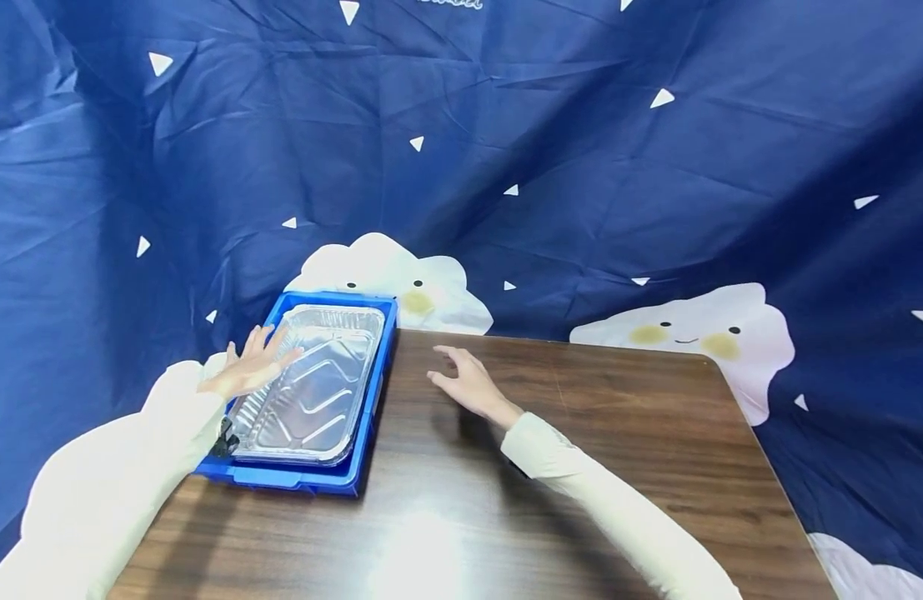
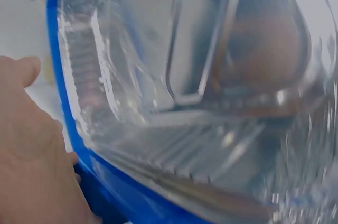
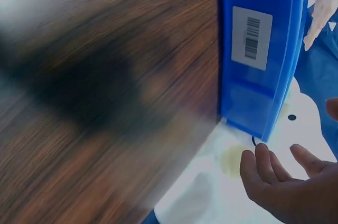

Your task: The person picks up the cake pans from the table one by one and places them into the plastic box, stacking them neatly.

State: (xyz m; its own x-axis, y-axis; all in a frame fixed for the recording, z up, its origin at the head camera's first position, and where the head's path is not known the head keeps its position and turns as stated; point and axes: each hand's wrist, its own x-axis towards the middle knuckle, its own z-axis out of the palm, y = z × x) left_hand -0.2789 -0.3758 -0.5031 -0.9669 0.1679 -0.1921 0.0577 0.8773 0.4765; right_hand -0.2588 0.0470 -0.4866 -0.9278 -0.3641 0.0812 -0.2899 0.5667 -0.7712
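Observation:
A shiny foil tray (image 1: 322, 387) lies inside a shallow blue plastic bin (image 1: 362, 425) at the left of the table. Over the bin's left side my left hand (image 1: 251, 367) hovers with spread fingers, holding nothing. The left wrist view shows the foil tray (image 2: 153, 76) up close, its ridged wall and the bin's blue rim (image 2: 60, 65) beside the hand (image 2: 37, 145). To the right of the bin, my right hand (image 1: 472, 385) hangs above the table with loosely bent fingers and nothing in them. In the right wrist view that hand (image 3: 290, 184) is apart from the bin.
The brown wooden table (image 1: 581, 433) extends to the right of the bin. Behind it hangs a dark blue cloth (image 1: 544, 150) with white triangles and clouds. A barcode label (image 3: 252, 37) is stuck on the bin's side. A bright glare falls on the table's near part.

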